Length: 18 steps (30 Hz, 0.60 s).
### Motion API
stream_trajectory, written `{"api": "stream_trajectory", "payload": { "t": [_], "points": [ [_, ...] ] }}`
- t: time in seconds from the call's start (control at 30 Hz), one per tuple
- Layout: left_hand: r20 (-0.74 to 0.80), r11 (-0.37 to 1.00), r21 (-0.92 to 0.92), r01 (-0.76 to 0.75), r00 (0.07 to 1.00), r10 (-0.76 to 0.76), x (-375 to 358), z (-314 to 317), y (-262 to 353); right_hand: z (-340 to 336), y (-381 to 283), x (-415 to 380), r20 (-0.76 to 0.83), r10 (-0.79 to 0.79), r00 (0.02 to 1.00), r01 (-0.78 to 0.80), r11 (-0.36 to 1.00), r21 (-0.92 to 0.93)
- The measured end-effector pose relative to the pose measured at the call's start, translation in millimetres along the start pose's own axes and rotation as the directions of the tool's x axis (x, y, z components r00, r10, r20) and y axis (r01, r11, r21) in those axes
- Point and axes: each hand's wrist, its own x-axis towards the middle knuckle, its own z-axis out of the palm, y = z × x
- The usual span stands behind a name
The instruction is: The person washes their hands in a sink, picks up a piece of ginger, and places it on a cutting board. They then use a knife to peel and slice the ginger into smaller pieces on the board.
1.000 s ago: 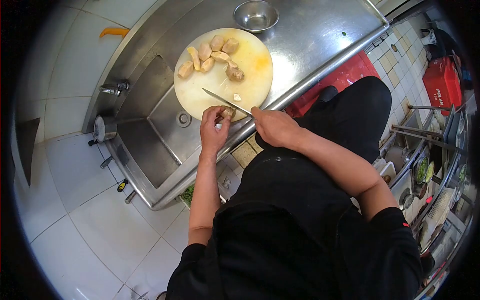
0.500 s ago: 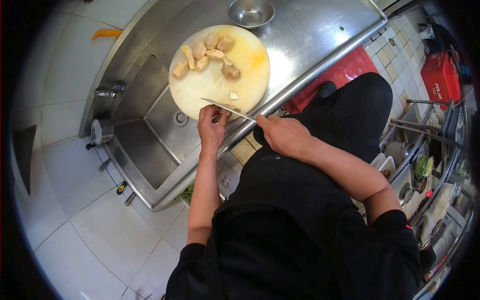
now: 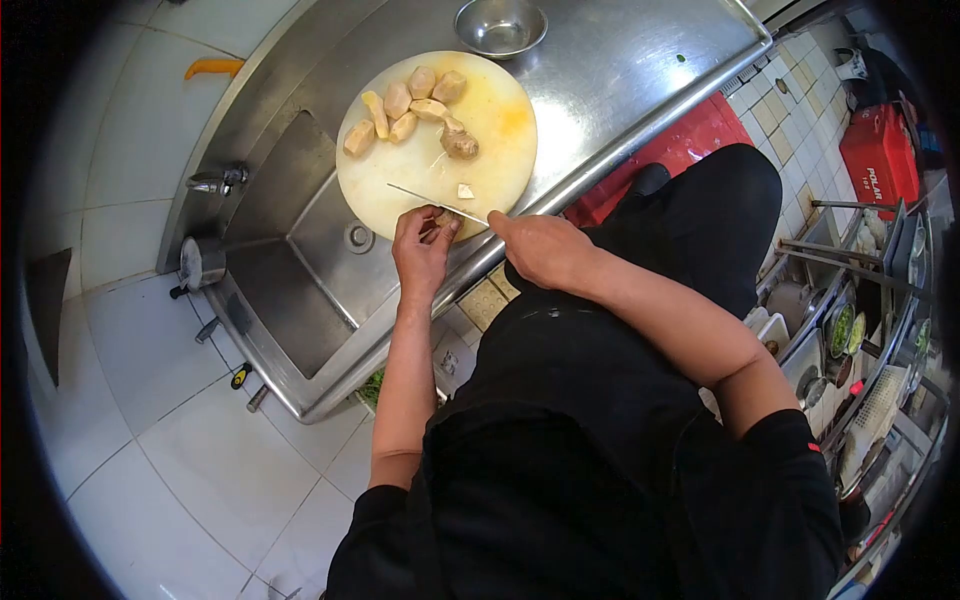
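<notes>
My right hand (image 3: 545,250) is closed around the handle of a knife (image 3: 415,197), whose thin blade points left across the near edge of a round white cutting board (image 3: 385,200). My left hand (image 3: 420,250) pinches a small brownish piece of ginger (image 3: 446,217) right beside the blade. Its underside is hidden by the fingers. Farther back on the board lie several peeled pieces of ginger (image 3: 397,98). One knob of ginger (image 3: 459,145) still has brown skin on its end. A small pale cut chip (image 3: 465,190) rests just beyond the knife.
The board bridges a steel sink (image 3: 290,310) and its drainboard (image 3: 610,70). A steel bowl (image 3: 501,27) stands behind the board. A tap (image 3: 215,180) is at the left, and a rack (image 3: 850,330) with containers stands at the right.
The knife and my right hand have shifted left and slightly up, with the blade tip farther over the board. My left hand keeps its pinch on the ginger piece.
</notes>
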Motion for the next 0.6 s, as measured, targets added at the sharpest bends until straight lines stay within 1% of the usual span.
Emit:
{"api": "stream_trajectory", "payload": {
  "t": [0.07,0.13,0.2,0.23,0.3,0.33,0.4,0.43,0.47,0.5,0.53,0.6],
  "points": [
    [0.002,1.0,0.004,-0.011,1.0,0.011,-0.5,0.5,-1.4,1.5,-0.9,11.3,0.015,0.008,1.0,-0.008,1.0,-0.001],
    [0.003,1.0,0.009,-0.021,1.0,0.021,-1.7,-0.4,-4.3,1.7,-2.1,20.8,0.073,0.065,0.995,-0.064,0.998,-0.016],
    [0.013,0.997,-0.07,-0.034,0.999,0.035,-3.2,-2.0,-9.9,1.4,1.5,25.9,0.044,0.036,0.998,-0.036,0.999,0.003],
    [0.014,0.997,-0.068,-0.038,0.999,0.039,-3.9,-2.8,-18.7,2.1,2.8,26.9,0.02,0.01,1.0,-0.01,1.0,0.02],
    [0.047,0.956,-0.294,-0.003,0.999,0.018,-3.5,-4.9,-27.4,2.6,5.0,26.6,-0.006,0.011,1.0,-0.01,1.0,0.017],
    [0.048,0.956,-0.294,-0.005,0.999,0.02,-4.3,-6.9,-27.8,2.6,5.9,26.1,-0.027,0.012,1.0,-0.012,1.0,0.016],
    [0.003,0.982,-0.183,-0.045,0.999,0.046,-7.7,-10.2,-28.5,1.2,5.0,20.5,-0.042,0.023,0.999,-0.023,1.0,0.012],
    [0.001,0.982,-0.185,-0.04,0.999,0.041,-9.0,-9.6,-31.1,1.3,3.5,15.9,-0.055,0.035,0.998,-0.035,0.999,0.009],
    [0.011,0.971,-0.24,-0.012,1.0,0.015,-7.6,-8.4,-33.4,2.3,4.1,11.8,-0.05,0.032,0.998,-0.031,0.999,0.006],
    [0.023,0.956,-0.293,0.015,1.0,-0.009,-6.2,-8.3,-30.1,3.1,4.5,6.7,-0.09,-0.018,0.996,0.016,1.0,-0.023],
    [0.02,0.956,-0.294,0.017,1.0,-0.011,-6.0,-8.7,-26.7,4.2,3.9,1.7,-0.129,-0.066,0.989,0.06,0.997,-0.053],
    [0.036,0.984,-0.175,0.043,0.999,-0.037,-4.6,-7.8,-19.2,2.6,-0.6,-8.5,-0.113,-0.053,0.992,0.047,0.997,-0.061]
  ]
}}
